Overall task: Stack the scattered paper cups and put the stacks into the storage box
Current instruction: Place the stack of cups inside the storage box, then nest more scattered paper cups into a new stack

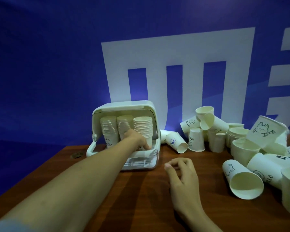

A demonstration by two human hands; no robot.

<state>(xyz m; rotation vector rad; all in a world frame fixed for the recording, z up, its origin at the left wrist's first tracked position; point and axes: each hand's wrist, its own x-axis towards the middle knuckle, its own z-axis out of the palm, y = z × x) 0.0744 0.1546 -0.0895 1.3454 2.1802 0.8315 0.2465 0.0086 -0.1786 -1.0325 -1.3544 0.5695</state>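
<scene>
White box: storage box (124, 106) sits at back-left of the counter (141, 198), lid up, front open.
Stacks: I see 3 stacks of paper cups (143, 129) upright inside, side by side.
L hand: left hand (136, 139) reaches into the box; fingers curl down at the base of the right-most stack, touching it. Can't tell if it grips.
R hand: right hand (181, 174) hovers low over the wood, just in front of the box; fingers loosely bent, holding nothing.
Loose cups: scattered cups (241, 180) piled on the right side, some upright, some tipped, a few nested.
Backdrop: blue w/ white shapes (174, 52).
</scene>
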